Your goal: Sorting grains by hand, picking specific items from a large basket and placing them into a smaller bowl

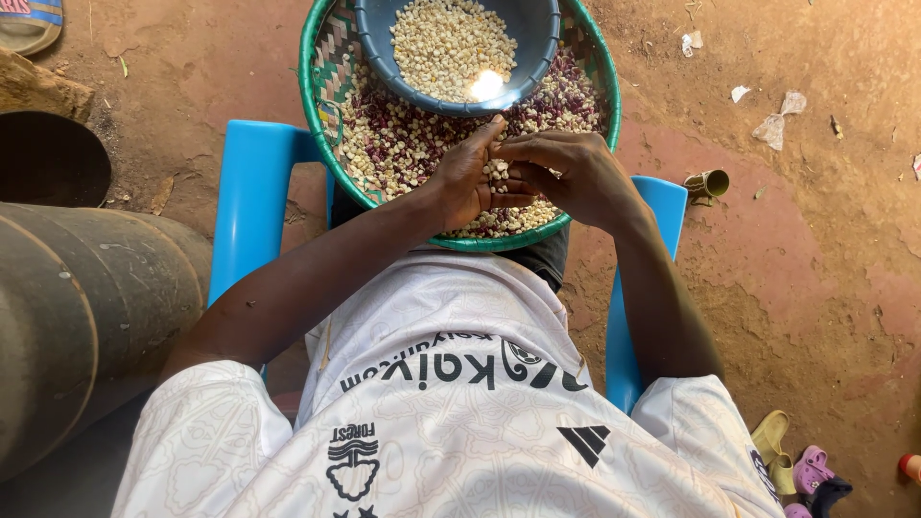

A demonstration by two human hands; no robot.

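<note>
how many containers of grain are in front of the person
2. A green-rimmed woven basket of mixed pale and dark kernels rests on the lap; a blue bowl of pale kernels sits inside it, at the far side. Others may lie out of frame.
</note>
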